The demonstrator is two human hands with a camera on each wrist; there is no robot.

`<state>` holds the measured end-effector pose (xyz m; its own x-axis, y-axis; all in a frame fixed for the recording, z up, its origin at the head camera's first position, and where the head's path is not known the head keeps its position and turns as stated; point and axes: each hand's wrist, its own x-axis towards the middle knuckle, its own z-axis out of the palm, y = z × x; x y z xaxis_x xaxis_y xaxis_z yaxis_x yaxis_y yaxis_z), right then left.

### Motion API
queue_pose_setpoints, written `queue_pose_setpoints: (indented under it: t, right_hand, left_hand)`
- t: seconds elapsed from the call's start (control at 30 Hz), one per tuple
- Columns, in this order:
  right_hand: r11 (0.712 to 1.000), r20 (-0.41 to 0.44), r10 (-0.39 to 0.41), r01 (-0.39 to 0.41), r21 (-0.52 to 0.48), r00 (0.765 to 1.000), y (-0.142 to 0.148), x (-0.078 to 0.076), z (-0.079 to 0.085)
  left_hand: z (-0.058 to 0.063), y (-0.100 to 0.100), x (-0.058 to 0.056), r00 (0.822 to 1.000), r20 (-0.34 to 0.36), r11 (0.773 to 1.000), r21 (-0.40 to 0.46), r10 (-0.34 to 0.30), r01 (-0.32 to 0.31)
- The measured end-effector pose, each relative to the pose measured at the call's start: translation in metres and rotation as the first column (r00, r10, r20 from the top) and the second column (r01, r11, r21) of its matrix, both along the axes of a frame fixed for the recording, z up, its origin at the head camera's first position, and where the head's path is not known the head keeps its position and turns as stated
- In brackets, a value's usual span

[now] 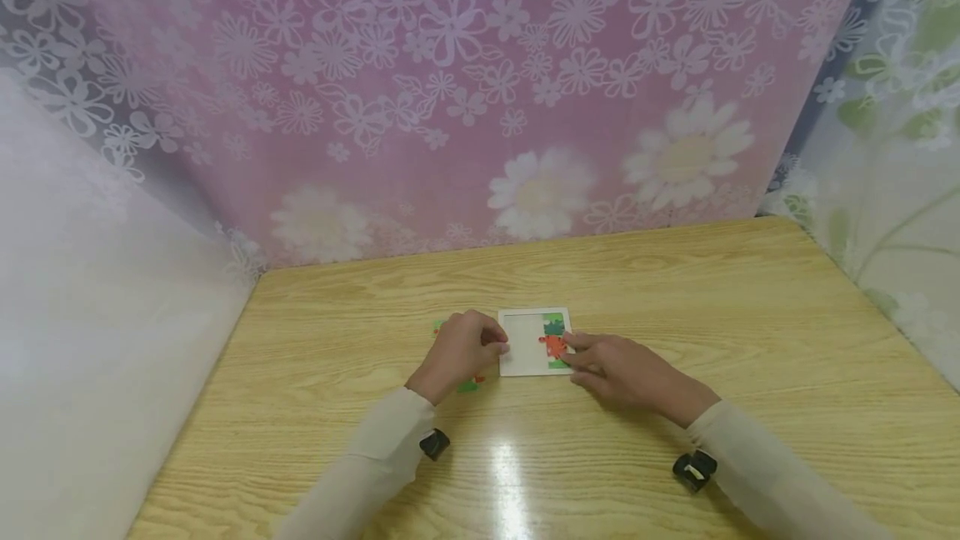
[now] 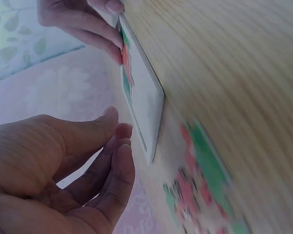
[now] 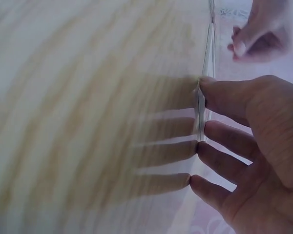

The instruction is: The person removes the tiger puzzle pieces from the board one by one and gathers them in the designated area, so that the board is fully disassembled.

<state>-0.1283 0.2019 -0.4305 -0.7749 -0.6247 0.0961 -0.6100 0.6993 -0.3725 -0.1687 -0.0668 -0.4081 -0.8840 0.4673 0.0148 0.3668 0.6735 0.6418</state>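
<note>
Nearest, at eight o'clock from the puzzle tray (image 1: 522, 352), lies a loose piece (image 1: 468, 387) not yet placed, with a second piece (image 1: 438, 327) at nine, beyond the left hand (image 1: 463, 347), whose loosely curled fingers leave a small gap at the tips, nothing visible between; the right hand (image 1: 618, 365), towards four, has fingers spread and fairly straight, touching the tray's edge. The tray lies flat on the wooden table (image 1: 675, 290): its three o'clock strip is filled with a red-and-green picture section (image 1: 555, 347), its nine o'clock side bare, so I judge the puzzle under half done. Counted: two hands, at least two loose pieces, perhaps more in the left wrist view's blur, one tray; fitted pieces I cannot count, their seams being unclear
</note>
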Motion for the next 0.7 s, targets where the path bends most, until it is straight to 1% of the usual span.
queue_pose_setpoints:
  t: [0.17,0.33,0.5,0.7]
  right_hand:
    - [1.000,-0.021,-0.021,0.021,0.010,1.000,-0.002,-0.001,-0.003]
    - [1.000,-0.053,-0.008,0.008,-0.004,0.999,-0.003,-0.003,-0.006]
    - [1.000,-0.072,0.011,-0.012,-0.004,0.997,-0.003,-0.002,-0.006]
    - [1.000,-0.069,-0.007,0.008,0.010,0.998,-0.002,0.000,-0.004]
  left_hand:
    - [-0.006,0.030,-0.011,1.000,-0.006,0.999,-0.039,-0.007,0.006]
    - [-0.015,0.052,-0.020,1.000,0.008,0.999,-0.049,0.010,-0.010]
    - [-0.022,0.060,-0.025,1.000,0.010,0.999,-0.026,0.029,-0.029]
    - [-0.028,0.064,-0.029,0.999,0.030,0.999,0.013,0.044,-0.044]
